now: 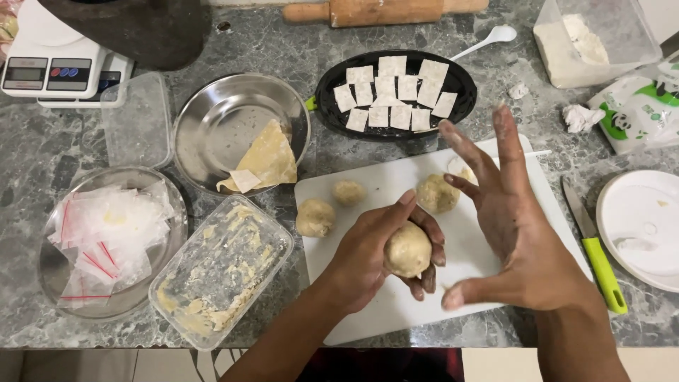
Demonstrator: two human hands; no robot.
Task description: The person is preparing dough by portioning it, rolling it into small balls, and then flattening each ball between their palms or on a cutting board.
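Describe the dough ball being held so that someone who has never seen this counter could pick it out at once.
Find the white cutting board in the middle of the grey marble counter. Above its near half, the left hand cups a pale dough ball, with the right hand open beside it. The other three dough balls lie on the board, untouched and smaller.

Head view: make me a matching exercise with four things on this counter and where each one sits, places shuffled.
Things:
1. dough ball
2. white squares
3. knife
4. rolling pin

Places:
A. far edge of the counter
B. in the left hand
C. right of the white cutting board
D. on the black oval tray

Pairs: 1-B, 2-D, 3-C, 4-A
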